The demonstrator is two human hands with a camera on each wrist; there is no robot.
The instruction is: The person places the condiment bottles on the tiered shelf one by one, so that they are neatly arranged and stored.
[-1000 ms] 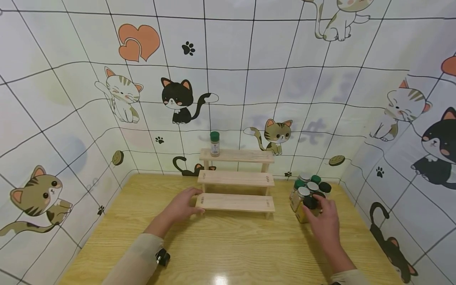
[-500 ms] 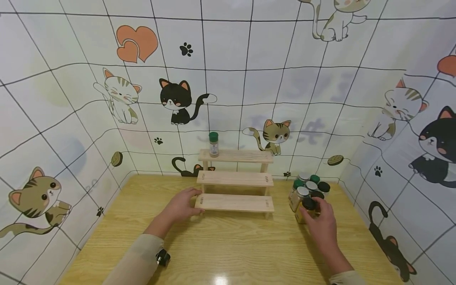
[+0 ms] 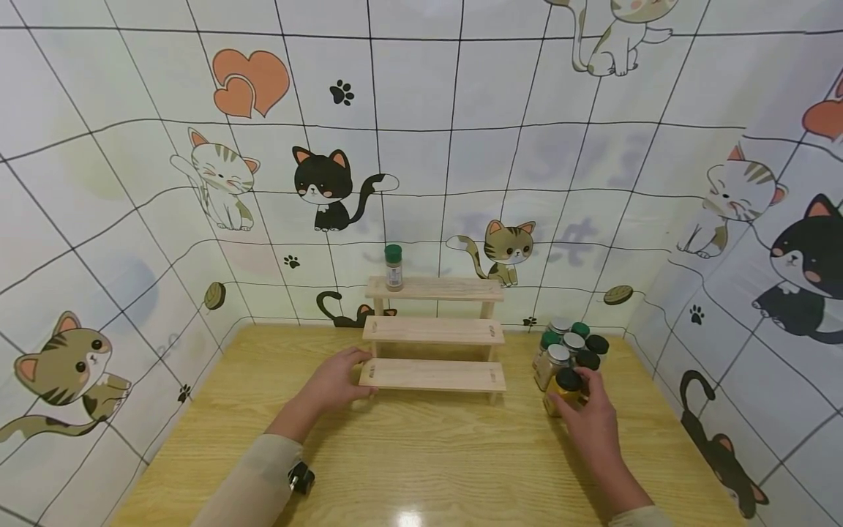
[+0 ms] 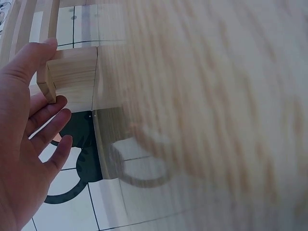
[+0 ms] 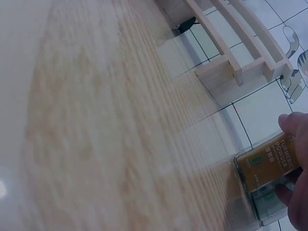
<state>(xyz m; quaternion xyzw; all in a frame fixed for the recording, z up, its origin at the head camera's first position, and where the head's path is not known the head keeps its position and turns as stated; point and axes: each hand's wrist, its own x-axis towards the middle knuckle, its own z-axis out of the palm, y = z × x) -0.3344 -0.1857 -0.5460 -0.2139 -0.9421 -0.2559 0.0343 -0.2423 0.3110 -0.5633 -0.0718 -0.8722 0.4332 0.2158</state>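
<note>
A three-step wooden rack (image 3: pixel 432 331) stands on the table, with a green-capped jar (image 3: pixel 393 268) at the left of its top step. The left hand (image 3: pixel 336 380) holds the rack's left end, thumb and fingers around the lowest step's edge, as the left wrist view shows (image 4: pixel 29 120). At the right, the right hand (image 3: pixel 593 421) pinches a black-capped jar (image 3: pixel 558 402) at the front of a group of jars. In the right wrist view that jar (image 5: pixel 269 161) reads turmeric powder, with the right hand's fingers (image 5: pixel 298 144) on its sides.
Several jars with silver, green and black caps, among them a silver-capped one (image 3: pixel 557 356), stand close together behind the held jar. Cloth walls with cat drawings enclose the wooden table (image 3: pixel 421 454) at the back and on both sides.
The right hand has shifted slightly towards the front, and the black-capped jar has come a little away from the jars behind it. The left hand stays at the rack.
</note>
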